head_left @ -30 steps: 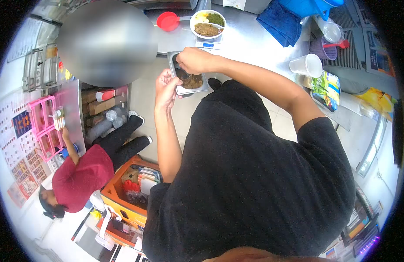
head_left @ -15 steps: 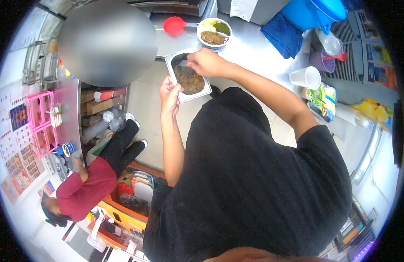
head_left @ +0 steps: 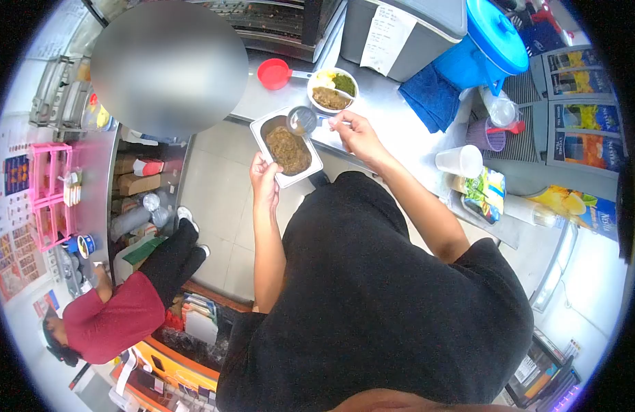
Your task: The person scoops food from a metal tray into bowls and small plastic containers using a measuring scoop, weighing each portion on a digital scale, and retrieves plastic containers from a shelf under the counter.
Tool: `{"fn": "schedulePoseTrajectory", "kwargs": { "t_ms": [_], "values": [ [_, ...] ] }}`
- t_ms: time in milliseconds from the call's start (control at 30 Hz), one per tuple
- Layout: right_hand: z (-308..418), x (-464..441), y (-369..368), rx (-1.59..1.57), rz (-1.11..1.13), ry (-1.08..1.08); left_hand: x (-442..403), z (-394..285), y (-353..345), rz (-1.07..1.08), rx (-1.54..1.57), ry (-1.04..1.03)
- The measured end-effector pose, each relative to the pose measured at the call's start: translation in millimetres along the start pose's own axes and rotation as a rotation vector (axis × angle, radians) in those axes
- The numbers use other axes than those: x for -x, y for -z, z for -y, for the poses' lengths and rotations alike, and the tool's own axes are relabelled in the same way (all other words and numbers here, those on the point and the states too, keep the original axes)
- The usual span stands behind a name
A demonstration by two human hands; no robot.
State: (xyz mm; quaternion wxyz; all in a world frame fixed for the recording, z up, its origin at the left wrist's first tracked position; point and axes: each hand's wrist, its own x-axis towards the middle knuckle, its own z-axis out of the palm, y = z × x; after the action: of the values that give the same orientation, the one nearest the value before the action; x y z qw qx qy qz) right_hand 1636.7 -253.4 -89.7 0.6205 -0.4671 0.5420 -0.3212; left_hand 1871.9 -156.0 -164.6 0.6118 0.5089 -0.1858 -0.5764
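My left hand [head_left: 265, 180] grips the near-left rim of a metal food pan [head_left: 316, 162], which is tilted and partly filled with a brown minced food [head_left: 287, 149]. In my right hand [head_left: 358, 137], the fingers are closed on the handle of a round greyish scoop [head_left: 301, 121]. Its cup is over the pan's upper right edge; what is in it is hard to make out. Just beyond the scoop stands a white divided bowl [head_left: 313, 84] on the counter. It holds brown food, chopped greens and something pale yellow.
A red scoop [head_left: 274, 73] lies left of the bowl on the steel counter [head_left: 379, 93]. Further right are a grey box [head_left: 406, 34], a blue cloth [head_left: 429, 94], a blue lidded jug [head_left: 492, 41] and a white cup [head_left: 459, 162]. A co-worker in a maroon shirt [head_left: 118, 316] stands at left.
My right hand has lifted the scoop out of the food and moved right, toward the bowl. My left hand still holds the pan, which now sits slightly lower in view.
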Motion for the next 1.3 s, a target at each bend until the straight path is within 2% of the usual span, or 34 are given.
{"fn": "schedulePoseTrajectory", "kwargs": {
  "t_ms": [67,233,367,467,567,667,800,1000,1100,1200,1300],
  "values": [
    [-21.6,-22.8,14.3,0.127,-0.127,0.347,-3.9,4.1,0.0,0.01,0.016,-0.028],
    [19.5,-18.3,33.8,0.619,-0.268,0.41,-12.6,12.1,4.5,0.002,0.033,-0.031],
    [4.3,-33.0,35.2,1.017,-0.224,0.736,-6.5,1.1,-9.2,-0.011,0.047,-0.031],
    [-4.8,-37.5,31.2,1.154,-0.213,0.77,-5.3,-0.4,-6.3,0.011,0.04,-0.003],
    [-11.5,-40.2,31.0,1.2,-0.219,0.76,0.0,-4.3,-4.9,0.028,0.006,0.033],
    [-6.1,-31.2,34.5,1.096,-0.25,0.845,2.2,-5.4,-4.7,0.026,-0.014,0.045],
    [-5.2,-17.9,47.0,1.052,-0.31,0.783,6.0,-6.0,-7.3,-0.006,-0.022,0.043],
    [0.2,-24.5,55.3,1.201,-0.095,0.731,3.2,-1.5,-4.6,0.025,-0.021,0.029],
    [15.1,-24.1,59.4,1.198,-0.068,0.705,5.8,-4.1,-2.5,0.049,-0.016,0.054],
    [24.4,-32.0,45.9,1.009,-0.099,0.85,5.5,-3.2,-3.9,0.049,-0.016,0.039],
    [22.1,-46.7,32.6,1.072,-0.063,0.783,7.9,-5.4,-7.7,0.027,-0.024,0.038]
  ]
}}
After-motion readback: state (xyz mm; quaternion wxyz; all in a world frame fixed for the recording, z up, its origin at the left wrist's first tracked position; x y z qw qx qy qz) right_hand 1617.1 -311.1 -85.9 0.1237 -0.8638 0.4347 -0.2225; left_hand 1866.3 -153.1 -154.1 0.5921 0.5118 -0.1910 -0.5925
